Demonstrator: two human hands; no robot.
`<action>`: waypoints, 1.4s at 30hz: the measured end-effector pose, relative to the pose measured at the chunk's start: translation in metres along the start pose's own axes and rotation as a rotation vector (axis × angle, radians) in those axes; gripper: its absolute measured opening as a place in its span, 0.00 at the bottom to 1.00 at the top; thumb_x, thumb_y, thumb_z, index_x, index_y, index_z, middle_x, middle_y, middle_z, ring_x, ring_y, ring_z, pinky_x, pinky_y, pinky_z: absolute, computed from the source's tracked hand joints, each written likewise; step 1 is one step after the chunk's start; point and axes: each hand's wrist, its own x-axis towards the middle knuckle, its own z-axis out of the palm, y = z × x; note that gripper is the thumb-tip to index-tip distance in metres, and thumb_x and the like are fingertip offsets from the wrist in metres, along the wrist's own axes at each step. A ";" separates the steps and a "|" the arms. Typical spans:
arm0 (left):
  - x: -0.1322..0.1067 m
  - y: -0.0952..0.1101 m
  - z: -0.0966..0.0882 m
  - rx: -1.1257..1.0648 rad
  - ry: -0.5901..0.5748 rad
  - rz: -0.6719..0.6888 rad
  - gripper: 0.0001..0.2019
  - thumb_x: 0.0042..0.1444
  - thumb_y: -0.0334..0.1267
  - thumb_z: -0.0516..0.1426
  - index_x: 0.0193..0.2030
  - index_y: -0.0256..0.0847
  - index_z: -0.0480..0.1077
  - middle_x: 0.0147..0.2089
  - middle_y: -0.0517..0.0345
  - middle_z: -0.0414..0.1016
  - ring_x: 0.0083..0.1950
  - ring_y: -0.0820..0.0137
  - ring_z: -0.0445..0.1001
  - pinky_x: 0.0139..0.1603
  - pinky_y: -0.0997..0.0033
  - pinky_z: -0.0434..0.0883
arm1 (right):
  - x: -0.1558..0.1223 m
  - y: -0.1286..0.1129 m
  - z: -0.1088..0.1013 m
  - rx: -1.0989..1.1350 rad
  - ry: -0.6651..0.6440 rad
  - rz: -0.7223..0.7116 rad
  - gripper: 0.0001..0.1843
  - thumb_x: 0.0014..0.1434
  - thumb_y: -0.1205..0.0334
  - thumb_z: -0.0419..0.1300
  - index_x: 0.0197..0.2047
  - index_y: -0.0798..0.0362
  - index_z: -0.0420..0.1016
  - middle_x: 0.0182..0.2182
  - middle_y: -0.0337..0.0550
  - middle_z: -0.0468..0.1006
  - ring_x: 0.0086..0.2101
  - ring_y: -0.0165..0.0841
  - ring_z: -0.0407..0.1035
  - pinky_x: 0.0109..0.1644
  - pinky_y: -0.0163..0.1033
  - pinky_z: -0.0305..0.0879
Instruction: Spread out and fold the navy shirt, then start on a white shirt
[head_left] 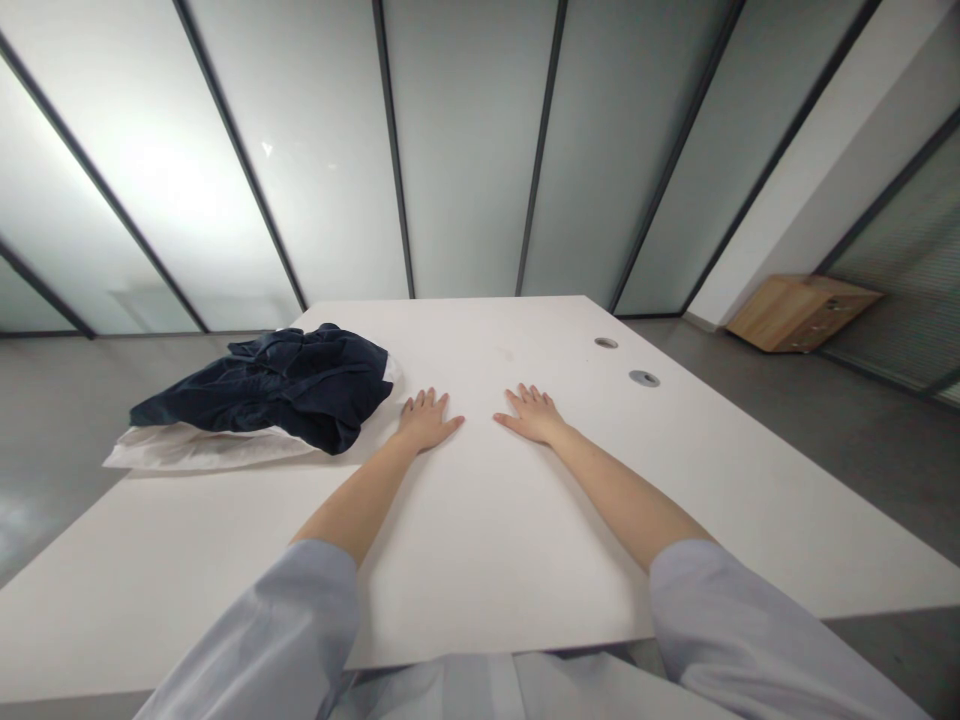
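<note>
My left hand lies flat, palm down, on the white table, fingers apart and holding nothing. My right hand rests the same way a short distance to its right, also empty. Just left of my left hand sits a crumpled dark navy garment, piled on a white cloth near the table's left edge. My left hand is close to the pile but not touching it. Both arms wear pale blue sleeves pushed up past the elbows.
Two round cable holes are set in the table at the far right. Frosted glass panels with dark frames stand behind the table. A low wooden cabinet sits on the grey floor at the right.
</note>
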 end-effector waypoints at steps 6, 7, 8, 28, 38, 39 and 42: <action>0.000 0.000 0.000 0.004 -0.010 -0.004 0.39 0.60 0.64 0.38 0.71 0.41 0.47 0.73 0.43 0.42 0.73 0.52 0.43 0.68 0.49 0.46 | 0.001 0.001 0.002 0.007 0.002 -0.009 0.49 0.57 0.27 0.36 0.71 0.51 0.44 0.70 0.54 0.41 0.67 0.52 0.37 0.67 0.56 0.34; 0.000 0.000 0.000 0.004 -0.011 -0.005 0.39 0.60 0.64 0.38 0.71 0.41 0.47 0.73 0.43 0.42 0.73 0.52 0.43 0.68 0.49 0.46 | 0.001 0.002 0.002 0.008 0.003 -0.009 0.49 0.57 0.27 0.36 0.71 0.51 0.44 0.70 0.55 0.41 0.67 0.52 0.37 0.67 0.57 0.34; 0.000 0.001 -0.001 0.004 -0.011 -0.005 0.39 0.60 0.64 0.38 0.71 0.40 0.48 0.73 0.42 0.42 0.73 0.51 0.43 0.68 0.49 0.46 | 0.001 0.002 0.002 0.007 0.004 -0.009 0.49 0.57 0.26 0.36 0.71 0.51 0.44 0.70 0.55 0.41 0.67 0.53 0.37 0.67 0.57 0.34; 0.000 0.000 -0.001 -0.001 -0.003 -0.004 0.38 0.61 0.63 0.39 0.71 0.41 0.48 0.74 0.44 0.42 0.73 0.52 0.42 0.68 0.49 0.46 | 0.003 0.003 0.004 -0.002 0.006 -0.010 0.49 0.57 0.27 0.35 0.71 0.50 0.44 0.70 0.53 0.41 0.67 0.52 0.37 0.66 0.56 0.34; 0.001 0.000 0.000 -0.005 -0.015 -0.009 0.39 0.60 0.64 0.38 0.71 0.41 0.48 0.74 0.44 0.42 0.73 0.52 0.42 0.68 0.50 0.47 | 0.002 0.001 0.001 -0.006 0.009 -0.012 0.49 0.57 0.27 0.36 0.71 0.52 0.45 0.70 0.56 0.42 0.67 0.53 0.38 0.66 0.57 0.36; 0.001 0.000 0.000 -0.003 -0.015 -0.009 0.39 0.60 0.64 0.38 0.71 0.41 0.47 0.74 0.44 0.42 0.73 0.52 0.42 0.68 0.50 0.47 | 0.002 0.001 0.001 -0.007 0.010 -0.011 0.49 0.57 0.27 0.36 0.71 0.52 0.45 0.70 0.56 0.42 0.67 0.53 0.38 0.66 0.56 0.36; 0.002 -0.001 0.001 0.001 -0.010 -0.008 0.39 0.60 0.64 0.38 0.71 0.42 0.47 0.74 0.45 0.42 0.73 0.52 0.42 0.68 0.50 0.46 | 0.002 0.001 0.001 -0.009 0.002 -0.008 0.49 0.57 0.27 0.36 0.71 0.51 0.45 0.70 0.55 0.41 0.67 0.52 0.38 0.66 0.57 0.36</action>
